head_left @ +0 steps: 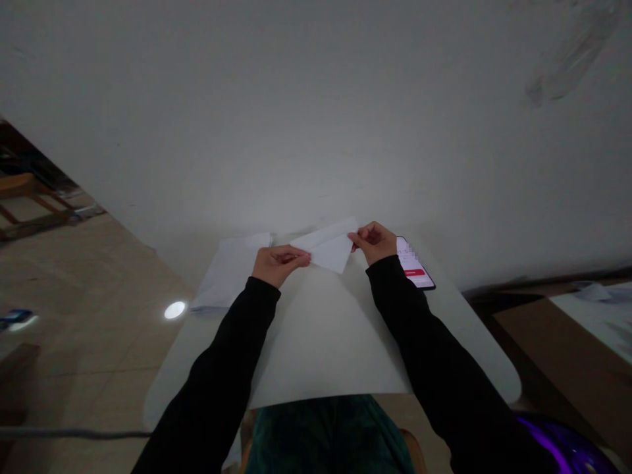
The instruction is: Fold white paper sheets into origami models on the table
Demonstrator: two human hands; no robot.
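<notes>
Between my two hands a folded sheet of white paper (pixel 332 249) is held up above the white table (pixel 326 355). My left hand (pixel 280 262) pinches its left tip between thumb and fingers. At the paper's right side my right hand (pixel 375 242) is closed on the edge in the same kind of pinch. Sloping edges give the paper a pointed shape, and a fold line runs along its upper part. Left of my left hand lies a stack of white paper sheets (pixel 224 270). A phone (pixel 417 266) with its screen lit lies just beyond my right wrist, partly covered by it.
A pale wall (pixel 316 118) rises directly behind the table. On the right, a brown cardboard piece (pixel 557 349) lies beside the table. A wooden stool (pixel 29 187) stands on the tiled floor far left, and a grey cable (pixel 74 433) runs at lower left.
</notes>
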